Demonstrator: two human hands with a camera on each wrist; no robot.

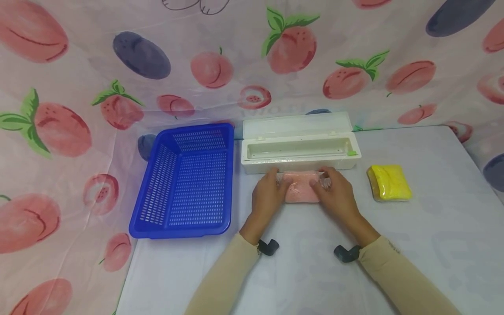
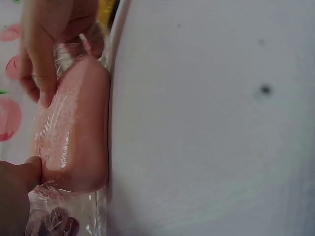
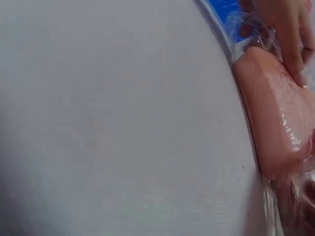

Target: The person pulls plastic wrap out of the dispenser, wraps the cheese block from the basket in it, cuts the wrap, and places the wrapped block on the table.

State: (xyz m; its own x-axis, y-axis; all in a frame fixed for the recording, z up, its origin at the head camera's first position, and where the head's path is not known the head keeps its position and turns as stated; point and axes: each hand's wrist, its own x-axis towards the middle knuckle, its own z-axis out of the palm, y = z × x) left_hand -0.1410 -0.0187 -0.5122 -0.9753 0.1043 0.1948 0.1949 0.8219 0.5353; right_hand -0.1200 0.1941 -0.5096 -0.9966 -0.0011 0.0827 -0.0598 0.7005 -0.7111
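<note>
A soft-looking pink block (image 1: 302,190) wrapped in clear plastic film lies on the table in front of a long white box (image 1: 299,166). My left hand (image 1: 267,197) holds its left end, thumb on top and fingers at the loose film there. At the opposite end my right hand (image 1: 339,197) grips in the same way. In the left wrist view the glossy film (image 2: 64,147) lies tight over the block's top and bunches at both ends. Fingertips show through the clear film at the near end. The right wrist view shows the block (image 3: 270,108) at its edge.
The white box's clear lid (image 1: 297,124) stands raised at the back, and a green tab (image 1: 352,153) sits at its right end. To the left is a blue plastic basket (image 1: 230,192). A film-wrapped yellow block (image 1: 390,183) lies on the white table (image 1: 441,245) at right.
</note>
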